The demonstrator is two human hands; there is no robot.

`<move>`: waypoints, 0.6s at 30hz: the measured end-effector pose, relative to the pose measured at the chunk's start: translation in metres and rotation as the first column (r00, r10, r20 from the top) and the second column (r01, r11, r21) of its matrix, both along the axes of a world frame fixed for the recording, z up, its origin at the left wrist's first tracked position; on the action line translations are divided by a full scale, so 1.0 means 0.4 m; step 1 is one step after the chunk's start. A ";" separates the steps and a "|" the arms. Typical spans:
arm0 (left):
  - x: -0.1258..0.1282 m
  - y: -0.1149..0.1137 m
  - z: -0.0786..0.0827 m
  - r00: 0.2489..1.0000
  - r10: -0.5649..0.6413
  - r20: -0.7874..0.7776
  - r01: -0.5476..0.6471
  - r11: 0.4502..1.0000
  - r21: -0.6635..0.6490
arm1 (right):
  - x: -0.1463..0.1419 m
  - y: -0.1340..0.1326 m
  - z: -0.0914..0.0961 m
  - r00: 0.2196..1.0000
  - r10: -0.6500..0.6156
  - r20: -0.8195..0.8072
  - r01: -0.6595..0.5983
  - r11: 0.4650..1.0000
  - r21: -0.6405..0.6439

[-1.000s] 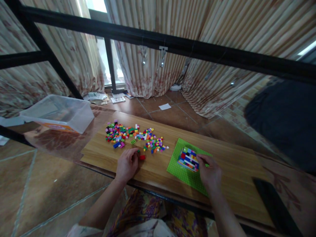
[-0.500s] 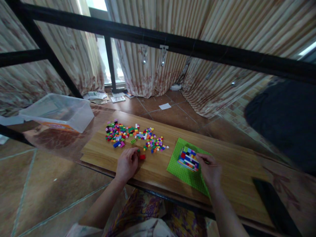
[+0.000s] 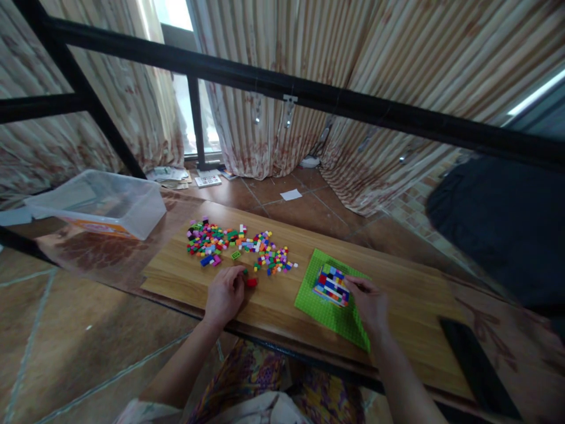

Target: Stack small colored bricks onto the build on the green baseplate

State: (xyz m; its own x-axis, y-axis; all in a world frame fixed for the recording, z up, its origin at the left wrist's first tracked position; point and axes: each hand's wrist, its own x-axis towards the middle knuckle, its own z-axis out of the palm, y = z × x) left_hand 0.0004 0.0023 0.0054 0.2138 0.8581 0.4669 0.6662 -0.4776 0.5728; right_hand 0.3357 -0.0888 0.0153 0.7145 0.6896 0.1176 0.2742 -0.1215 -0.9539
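My left hand (image 3: 224,294) rests on the wooden board with its fingers curled together. Right by its fingertips lie a red brick (image 3: 251,282) and a small dark green brick (image 3: 245,272). What those fingers hold, if anything, I cannot make out. On a green baseplate (image 3: 311,302) stands a low block built of many-coloured bricks (image 3: 332,285), with white strips across its top. My right hand (image 3: 369,300) is at the block's right edge, thumb and fingers pinched. Any small piece between them is too small to tell.
Loose bricks (image 3: 212,238) in many colours are spread over the board (image 3: 265,306), beyond my left hand. A clear plastic bin (image 3: 145,212) stands at the left. A black flat object (image 3: 479,368) lies at the right end. A dark metal rail (image 3: 229,73) crosses above.
The whole view has shifted slightly. Both hands keep about the same places, the left beside the red brick and the right at the block's edge.
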 end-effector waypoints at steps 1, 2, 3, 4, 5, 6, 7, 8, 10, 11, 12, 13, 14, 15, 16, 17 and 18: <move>0.000 0.000 0.001 1.000 -0.001 0.003 0.001 1.000 0.005 | -0.001 -0.003 -0.001 1.000 0.002 0.002 -0.002 1.000 0.007; 0.001 -0.001 0.003 1.000 -0.002 0.004 0.002 1.000 0.008 | -0.002 -0.008 -0.002 1.000 0.003 0.005 -0.003 1.000 0.015; 0.001 -0.001 0.004 1.000 -0.002 0.006 0.002 1.000 0.010 | -0.003 -0.013 -0.003 1.000 0.002 0.008 -0.002 1.000 0.022; 0.001 -0.001 0.005 1.000 -0.004 0.005 0.004 1.000 0.010 | -0.003 -0.019 -0.005 1.000 -0.006 0.012 0.005 1.000 0.030; 0.001 -0.001 0.006 1.000 -0.007 0.003 0.007 1.000 0.010 | -0.003 -0.025 -0.006 1.000 -0.018 0.016 0.017 0.999 0.036; 0.001 -0.002 0.007 1.000 -0.008 0.001 0.008 1.000 0.011 | -0.002 -0.030 -0.007 0.999 -0.034 0.020 0.033 0.999 0.041; 0.001 -0.002 0.007 1.000 -0.009 -0.003 0.009 1.000 0.011 | 0.000 -0.035 -0.008 0.998 -0.052 0.023 0.051 0.998 0.042; 0.001 -0.001 0.007 1.000 -0.007 -0.006 0.008 1.000 0.014 | 0.002 -0.039 -0.008 0.997 -0.066 0.028 0.065 0.997 0.037; 0.000 -0.001 0.005 1.000 -0.005 -0.012 0.005 1.000 0.022 | 0.008 -0.040 -0.006 0.996 -0.080 0.038 0.080 0.997 0.015; 0.000 0.000 0.004 1.000 -0.004 -0.012 0.005 1.000 0.025 | 0.011 -0.038 -0.005 0.996 -0.082 0.044 0.082 0.997 0.000; 0.000 0.000 0.003 1.000 -0.007 -0.010 0.007 1.000 0.027 | 0.013 -0.034 -0.003 0.995 -0.080 0.051 0.081 0.997 -0.017; 0.000 0.001 0.001 1.000 -0.010 -0.006 0.010 1.000 0.027 | 0.014 -0.029 -0.001 0.996 -0.075 0.056 0.077 0.996 -0.034; 0.001 0.001 0.000 1.000 -0.012 -0.002 0.012 1.000 0.027 | 0.014 -0.022 0.000 0.996 -0.069 0.058 0.072 0.996 -0.048; 0.001 0.001 0.000 1.000 -0.014 0.001 0.014 1.000 0.026 | 0.013 -0.015 0.001 0.996 -0.062 0.058 0.066 0.996 -0.061; 0.001 0.001 -0.001 1.000 -0.014 0.002 0.014 1.000 0.023 | 0.009 -0.008 0.001 0.997 -0.055 0.056 0.059 0.996 -0.070; 0.001 0.001 -0.001 1.000 -0.012 0.001 0.012 1.000 0.020 | 0.005 -0.002 0.000 0.997 -0.048 0.053 0.052 0.996 -0.077; 0.001 0.001 0.000 1.000 -0.009 0.000 0.009 1.000 0.016 | 0.000 0.004 -0.001 0.998 -0.041 0.048 0.045 0.996 -0.081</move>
